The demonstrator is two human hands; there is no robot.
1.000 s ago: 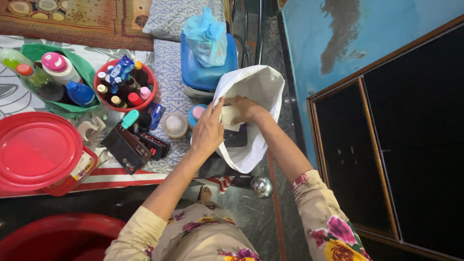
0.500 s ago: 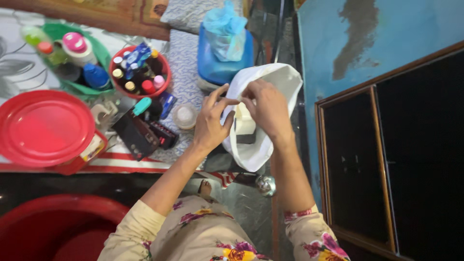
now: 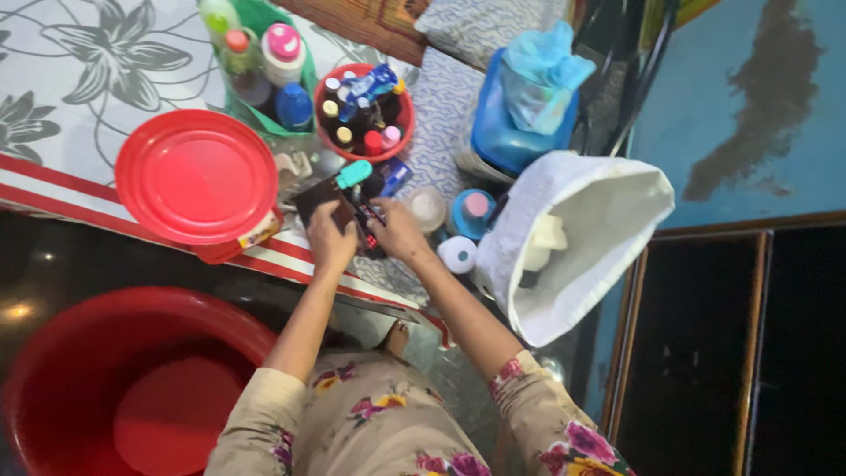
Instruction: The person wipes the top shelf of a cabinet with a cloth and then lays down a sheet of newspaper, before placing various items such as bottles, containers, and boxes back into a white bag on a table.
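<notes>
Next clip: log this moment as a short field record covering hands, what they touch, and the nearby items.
left hand: left hand on the dark flat case, grip unclear
right hand: right hand on the small dark items beside that case, grip unclear
white bag: white bag stands open to the right, untouched, pale items inside
red lid: red lid lies flat left of the hands
red bowl: red bowl holds small bottles
red tub: red tub on the floor, lower left

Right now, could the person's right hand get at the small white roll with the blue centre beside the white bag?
Probably yes. The right hand rests on the dark box close beside the small white roll, with nothing lying between them; the white bag sits on the roll's far side.
</notes>
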